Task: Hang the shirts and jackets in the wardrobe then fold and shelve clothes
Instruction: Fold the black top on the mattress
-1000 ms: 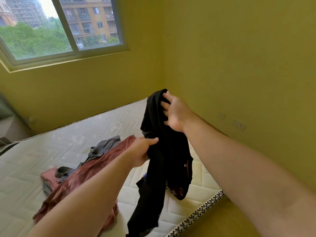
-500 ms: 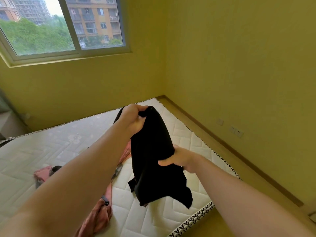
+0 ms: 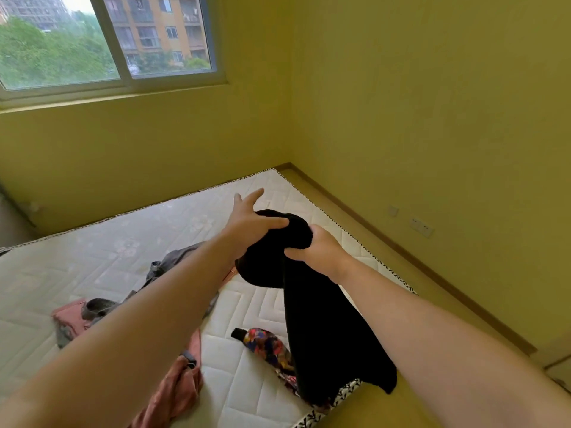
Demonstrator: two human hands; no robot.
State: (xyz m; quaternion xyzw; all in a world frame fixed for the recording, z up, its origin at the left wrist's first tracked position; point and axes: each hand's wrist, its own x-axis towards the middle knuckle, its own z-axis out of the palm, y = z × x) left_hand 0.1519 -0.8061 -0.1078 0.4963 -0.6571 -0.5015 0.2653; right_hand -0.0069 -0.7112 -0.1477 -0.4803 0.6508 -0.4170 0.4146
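Nearest, a pink garment (image 3: 176, 387) lay crumpled on the bed (image 3: 77, 267), and a flowered cloth (image 3: 268, 347) sat just beside the hanging tail of the black garment (image 3: 321, 319), which drooped past the bed's edge. Higher up, both hands held that black garment in the air. The right hand (image 3: 318, 251) had its fingers curled tight round the bunched top. The left hand (image 3: 247, 223) had its thumb clamped over it, with two fingers spread straight out. Beyond lay a grey garment (image 3: 173, 264) on the bed, and further back the window (image 3: 108, 41).
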